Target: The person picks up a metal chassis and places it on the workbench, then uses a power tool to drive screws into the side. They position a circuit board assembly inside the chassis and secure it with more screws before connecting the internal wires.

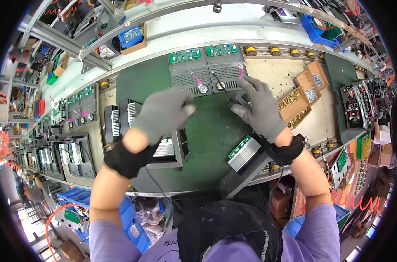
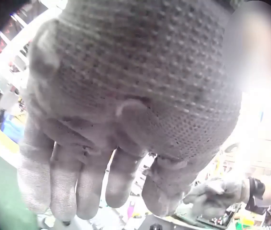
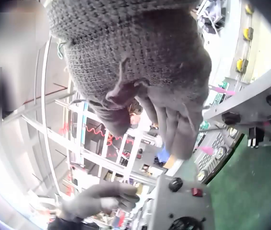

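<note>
The gloved left hand [image 1: 163, 111] is over the green mat [image 1: 207, 126], its fingers mostly straight and holding nothing visible. In the left wrist view that hand [image 2: 92, 158] shows its fingers hanging side by side. The gloved right hand [image 1: 261, 109] has spread, slightly bent fingers beside a black cable [image 1: 221, 83]; contact with it cannot be told. No object shows between thumb and fingers of the right hand [image 3: 145, 91] in the right wrist view. Beyond both hands lie two grey vented panels [image 1: 190, 78] with green circuit boards [image 1: 185, 56] and pink-sleeved wires [image 1: 199, 83].
A finned heatsink [image 1: 244, 156] sits near the front edge by the right forearm. Under the left wrist is a grey metal chassis [image 1: 177, 153]. Cardboard trays of brass screws [image 1: 290, 100] stand at right. A grey panel with a red switch [image 3: 197, 192] shows in the right wrist view.
</note>
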{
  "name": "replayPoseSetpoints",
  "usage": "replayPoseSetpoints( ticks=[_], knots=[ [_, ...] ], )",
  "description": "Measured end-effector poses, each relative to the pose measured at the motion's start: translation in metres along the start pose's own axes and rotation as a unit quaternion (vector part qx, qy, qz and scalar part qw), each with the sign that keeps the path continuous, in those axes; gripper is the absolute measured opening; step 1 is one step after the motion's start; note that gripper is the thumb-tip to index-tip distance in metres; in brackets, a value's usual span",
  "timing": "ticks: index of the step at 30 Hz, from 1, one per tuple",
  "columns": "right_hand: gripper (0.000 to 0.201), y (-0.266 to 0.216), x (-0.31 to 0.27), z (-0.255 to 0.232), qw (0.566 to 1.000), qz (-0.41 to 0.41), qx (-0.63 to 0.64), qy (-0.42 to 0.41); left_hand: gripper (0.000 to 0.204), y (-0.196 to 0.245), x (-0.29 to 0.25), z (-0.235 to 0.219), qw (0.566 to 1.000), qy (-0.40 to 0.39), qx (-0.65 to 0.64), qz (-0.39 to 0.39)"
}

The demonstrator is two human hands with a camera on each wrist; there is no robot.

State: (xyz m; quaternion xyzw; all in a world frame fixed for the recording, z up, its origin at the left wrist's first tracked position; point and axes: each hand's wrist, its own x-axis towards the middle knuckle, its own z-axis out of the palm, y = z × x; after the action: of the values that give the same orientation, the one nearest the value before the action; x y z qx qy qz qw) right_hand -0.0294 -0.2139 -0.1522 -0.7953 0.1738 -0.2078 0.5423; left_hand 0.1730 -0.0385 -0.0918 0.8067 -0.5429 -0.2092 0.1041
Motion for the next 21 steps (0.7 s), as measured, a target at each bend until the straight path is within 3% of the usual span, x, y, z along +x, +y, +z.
replayPoseSetpoints(
  ticks=[1,2,3,4,6,10,12,14,16,18,21],
  knots=[
    [0.059,0.009,0.001,-0.007,0.964,-0.033,-0.263,0.008,0.030,0.005,0.027,0.008,1.000,0.006,0.018,0.004],
    [0.065,0.015,0.002,-0.014,0.859,-0.062,-0.507,0.015,0.028,0.014,0.054,0.016,0.999,0.012,0.035,0.009],
    [0.064,0.010,0.000,-0.020,0.901,0.109,-0.416,-0.054,0.027,0.029,0.079,0.021,0.998,-0.051,0.044,-0.021],
    [0.064,0.010,-0.004,-0.027,0.902,0.112,-0.414,-0.051,0.026,0.044,0.103,0.026,0.991,-0.113,0.053,-0.051],
    [0.056,0.016,-0.018,-0.042,0.877,0.236,-0.394,-0.141,0.035,0.037,0.145,0.081,0.981,-0.141,0.133,-0.011],
    [0.046,0.024,-0.059,-0.059,0.850,0.258,-0.437,-0.143,0.060,0.030,0.165,0.142,0.969,-0.086,0.228,0.030],
    [0.036,0.031,-0.088,-0.081,0.864,0.248,-0.436,-0.042,0.083,0.026,0.170,0.151,0.955,-0.075,0.283,0.050],
    [0.027,0.036,-0.120,-0.111,0.860,0.281,-0.417,0.086,0.088,0.028,0.179,0.150,0.952,-0.082,0.287,0.066],
    [0.025,0.054,-0.156,-0.151,0.835,0.307,-0.425,0.169,0.081,0.028,0.187,0.151,0.959,-0.083,0.265,0.060],
    [0.026,0.070,-0.191,-0.187,0.852,0.307,-0.345,0.247,0.069,0.033,0.190,0.149,0.953,-0.067,0.287,0.073],
    [0.027,0.069,-0.211,-0.218,0.874,0.311,-0.247,0.279,0.051,0.062,0.185,0.114,0.953,-0.054,0.277,0.113]
  ],
)
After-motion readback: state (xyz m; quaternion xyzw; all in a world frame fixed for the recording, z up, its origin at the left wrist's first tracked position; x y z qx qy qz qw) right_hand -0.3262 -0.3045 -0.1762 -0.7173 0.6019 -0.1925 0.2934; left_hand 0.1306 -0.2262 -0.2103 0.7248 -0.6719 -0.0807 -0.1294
